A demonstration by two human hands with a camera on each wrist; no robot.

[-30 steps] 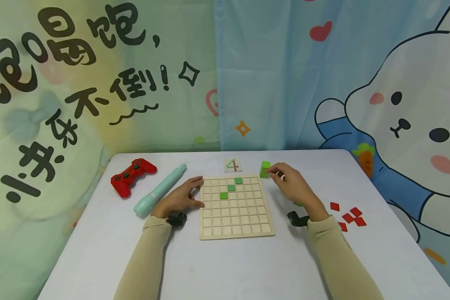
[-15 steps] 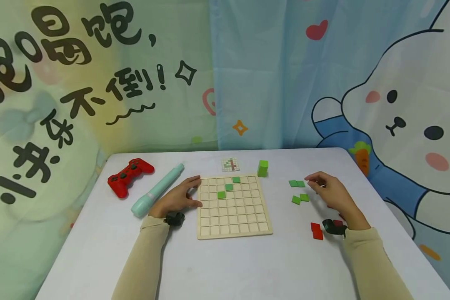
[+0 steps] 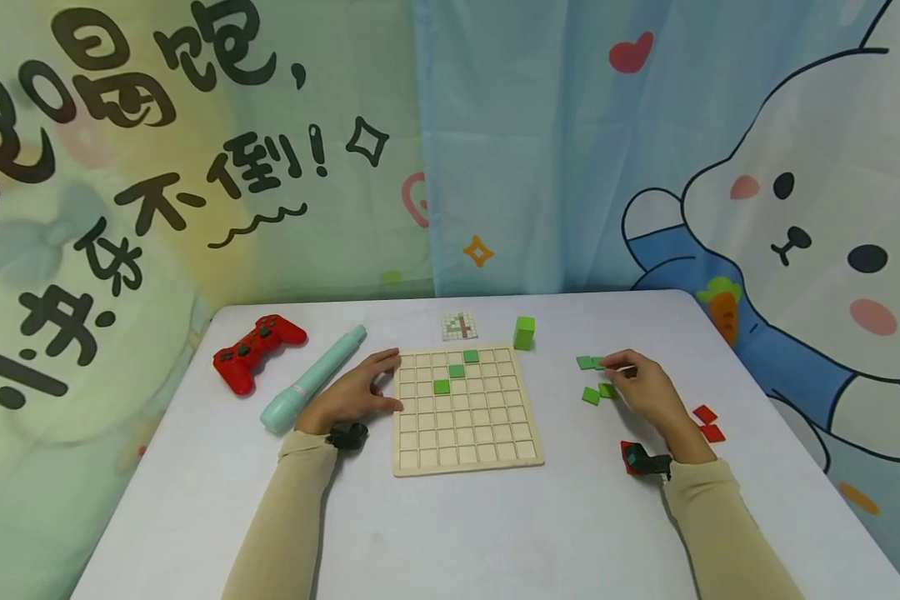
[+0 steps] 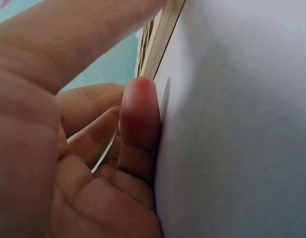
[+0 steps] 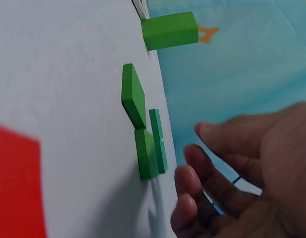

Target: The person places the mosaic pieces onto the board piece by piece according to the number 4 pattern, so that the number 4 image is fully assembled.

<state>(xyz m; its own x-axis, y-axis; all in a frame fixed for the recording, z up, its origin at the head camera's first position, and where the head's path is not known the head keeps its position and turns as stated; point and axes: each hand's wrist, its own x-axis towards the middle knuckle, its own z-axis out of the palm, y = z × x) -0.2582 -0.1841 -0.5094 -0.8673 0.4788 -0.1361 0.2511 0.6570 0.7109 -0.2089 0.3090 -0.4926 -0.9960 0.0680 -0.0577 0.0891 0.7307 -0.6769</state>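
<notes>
Fingers of my right hand (image 3: 648, 396) hang loosely bent, the thumb parted from the rest by a small gap with nothing held in it. Just below and to the left of those fingertips lie four loose green tiles (image 3: 591, 396), in two pairs; in the right wrist view they sit apart from my fingertips. Farther left and beyond my right fingers stands a green block (image 3: 524, 333), close to the far right corner of the wooden grid board (image 3: 468, 433). Nearer me than those fingers, about my wrist, are red tiles (image 3: 712, 433), one partly hidden behind the black wrist camera (image 3: 647, 461). My left hand (image 3: 352, 396) rests against the board's left edge, thumb and forefinger spread apart along it, low on the white desk (image 3: 457, 533). To the right of these left fingers, three green squares (image 3: 456, 371) are set in the board's cells on a diagonal, the lowest one nearest my fingers. Beyond the board from my left fingers lies a small patterned card (image 3: 459, 326). Just left of that hand lies a mint-green stick (image 3: 315, 379), and farther left a red game controller (image 3: 258, 354).
</notes>
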